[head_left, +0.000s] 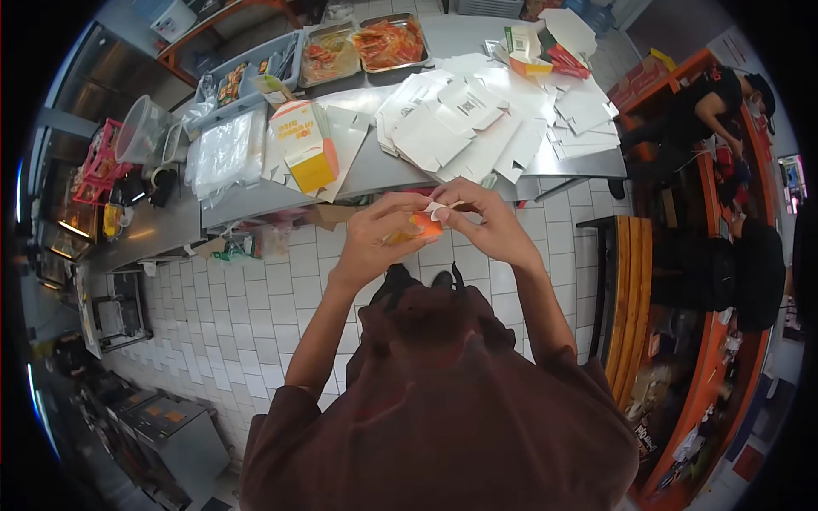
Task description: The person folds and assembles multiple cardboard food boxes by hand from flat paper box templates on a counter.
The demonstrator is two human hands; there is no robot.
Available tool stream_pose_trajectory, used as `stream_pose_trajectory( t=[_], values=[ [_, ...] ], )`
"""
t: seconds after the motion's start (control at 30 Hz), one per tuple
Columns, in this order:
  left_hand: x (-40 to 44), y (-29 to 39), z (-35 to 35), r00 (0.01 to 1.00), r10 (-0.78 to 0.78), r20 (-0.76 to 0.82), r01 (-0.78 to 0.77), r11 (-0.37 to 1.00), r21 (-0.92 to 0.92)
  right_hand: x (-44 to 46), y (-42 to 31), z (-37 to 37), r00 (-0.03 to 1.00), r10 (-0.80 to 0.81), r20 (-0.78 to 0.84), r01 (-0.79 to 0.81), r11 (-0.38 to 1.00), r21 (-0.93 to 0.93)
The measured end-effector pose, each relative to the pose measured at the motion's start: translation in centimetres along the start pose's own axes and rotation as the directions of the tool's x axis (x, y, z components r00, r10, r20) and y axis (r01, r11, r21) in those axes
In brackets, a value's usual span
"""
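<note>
In front of my chest, just off the steel table's near edge, both hands hold a small orange-and-yellow carton (428, 223) with a white flap. My left hand (381, 232) is closed around the carton's left side. The fingers of my right hand (487, 223) pinch the white flap at its upper right. Much of the carton is hidden by my fingers. On the table beyond lie a pile of flat white carton blanks (439, 128) and a standing yellow-and-orange food box (305, 146).
Two metal trays of reddish food (390, 43) stand at the back of the table (375, 175). A stack of clear plastic bags (226, 153) lies left. A wooden bench (629, 298) is to the right. Dark-clothed people (724, 106) are beyond it.
</note>
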State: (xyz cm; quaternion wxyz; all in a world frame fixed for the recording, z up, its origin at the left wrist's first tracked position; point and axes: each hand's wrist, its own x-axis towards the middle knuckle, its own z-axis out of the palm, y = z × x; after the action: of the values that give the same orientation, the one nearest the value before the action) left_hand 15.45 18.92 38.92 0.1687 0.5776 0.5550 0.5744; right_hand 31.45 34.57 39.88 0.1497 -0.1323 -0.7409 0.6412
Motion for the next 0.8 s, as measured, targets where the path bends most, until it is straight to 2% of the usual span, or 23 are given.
stream_pose_trajectory(
  t=[0.07, 0.17, 0.27, 0.37, 0.47, 0.57, 0.77, 0.8],
  values=[
    [-0.4, 0.5, 1.8, 0.999, 0.032, 0.010, -0.033, 0.996, 0.081, -2.0, -0.1, -0.4, 1.000, -0.029, -0.010, 0.029, 0.999, -0.015],
    [-0.8, 1.1, 4.5, 0.999, 0.037, 0.037, -0.039, 0.997, 0.070, -5.3, -0.1, -1.5, 0.996, -0.073, -0.045, 0.069, 0.995, -0.067],
    [-0.3, 2.0, 6.9, 0.988, 0.076, 0.134, -0.086, 0.994, 0.064, -8.5, 0.1, -2.8, 0.991, -0.098, -0.090, 0.087, 0.989, -0.115],
    [0.5, 3.9, 8.6, 0.956, 0.025, 0.291, -0.057, 0.993, 0.103, -11.6, -0.3, -4.2, 0.986, -0.108, -0.129, 0.094, 0.989, -0.113],
    [1.3, 4.5, 10.3, 0.932, 0.085, 0.352, -0.094, 0.996, 0.009, -14.1, -0.9, -5.0, 0.977, -0.094, -0.191, 0.077, 0.993, -0.091],
    [2.7, 5.9, 11.3, 0.899, 0.146, 0.414, -0.165, 0.986, 0.008, -16.0, -1.0, -5.1, 0.955, -0.122, -0.269, 0.103, 0.991, -0.085],
    [3.5, 6.8, 13.6, 0.929, -0.053, 0.366, 0.097, 0.990, -0.103, -18.9, -0.7, -4.5, 0.887, -0.194, -0.419, 0.155, 0.980, -0.127],
    [3.6, 6.9, 13.7, 0.906, -0.048, 0.421, 0.075, 0.996, -0.047, -19.1, -0.6, -4.3, 0.873, -0.213, -0.438, 0.150, 0.973, -0.174]
  ],
)
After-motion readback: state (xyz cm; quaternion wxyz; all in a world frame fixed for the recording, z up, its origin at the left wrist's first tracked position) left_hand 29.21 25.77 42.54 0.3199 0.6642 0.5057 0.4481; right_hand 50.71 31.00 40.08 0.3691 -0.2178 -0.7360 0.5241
